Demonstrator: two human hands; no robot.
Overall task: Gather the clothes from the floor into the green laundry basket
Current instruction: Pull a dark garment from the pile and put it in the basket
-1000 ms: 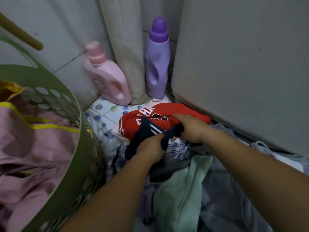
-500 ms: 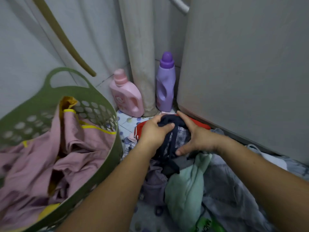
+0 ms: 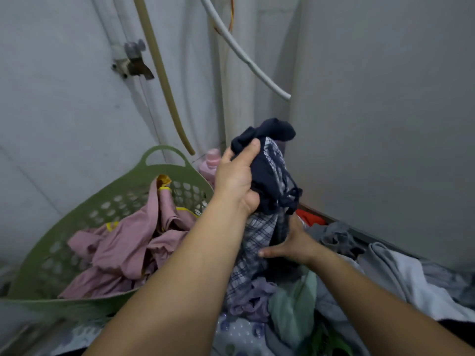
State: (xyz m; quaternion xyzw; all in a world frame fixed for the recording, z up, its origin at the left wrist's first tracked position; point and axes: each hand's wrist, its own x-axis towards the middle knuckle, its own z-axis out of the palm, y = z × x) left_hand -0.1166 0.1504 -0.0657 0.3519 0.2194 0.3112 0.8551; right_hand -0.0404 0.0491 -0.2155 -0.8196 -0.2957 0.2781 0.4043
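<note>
My left hand (image 3: 235,179) grips a dark navy garment (image 3: 270,173) bunched with a plaid cloth (image 3: 253,242), lifted well above the floor pile. The plaid cloth hangs down from the bundle. Lower down, my right hand (image 3: 293,244) rests against the hanging plaid cloth with fingers spread. The green laundry basket (image 3: 164,168) stands to the left and holds a pink garment with yellow trim (image 3: 128,250). On the floor lie more clothes: a mint one (image 3: 293,304), a purple one (image 3: 253,296), grey ones (image 3: 339,237), a red one (image 3: 309,218).
A grey appliance wall (image 3: 385,124) rises on the right. A pink bottle (image 3: 209,163) stands behind the basket by the pipes (image 3: 237,98). A tan hose (image 3: 164,80) and a white hose (image 3: 244,55) hang down; a tap (image 3: 133,60) juts from the left wall.
My left hand has lifted the navy and plaid bundle up off the pile. My right hand has dropped lower along the hanging cloth. The view has tilted up.
</note>
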